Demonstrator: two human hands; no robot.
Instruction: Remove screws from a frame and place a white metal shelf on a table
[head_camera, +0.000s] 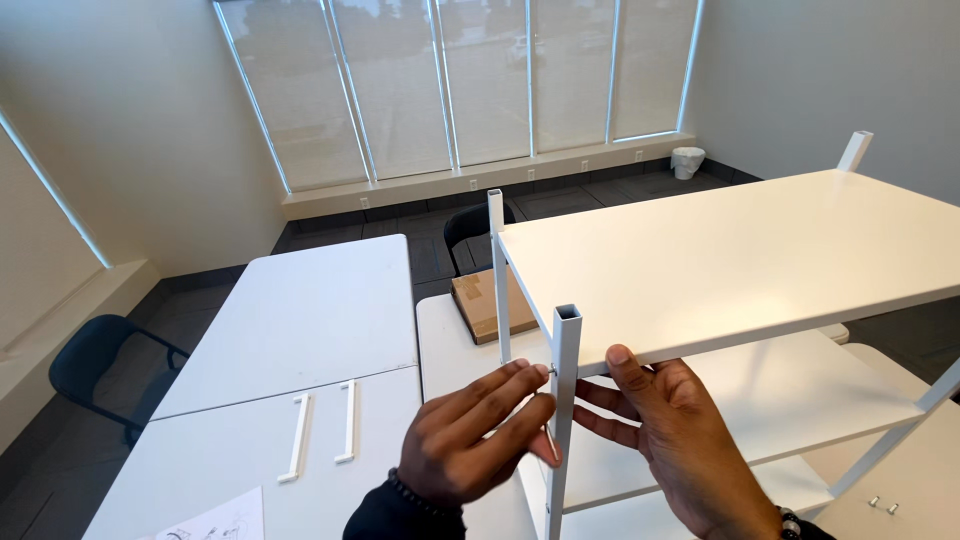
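A white metal shelving unit stands on a table, its top shelf (740, 250) wide and flat, with lower shelves (790, 400) beneath. A square white corner post (565, 400) rises at the near left corner. My left hand (475, 435) pinches a small screw (551, 370) against the post just under the top shelf. On the other side of the post, my right hand (660, 440) grips the shelf's front edge, thumb on top. A second post (496, 270) stands behind.
Two white tables (300, 310) sit to the left, with two white bars (322, 432) and an instruction sheet (215, 520). A cardboard box (485, 305) lies behind the shelf. Dark chairs (95, 365) stand nearby, two small screws (882, 505) lie lower right, and a white bin (687, 161) sits by the windows.
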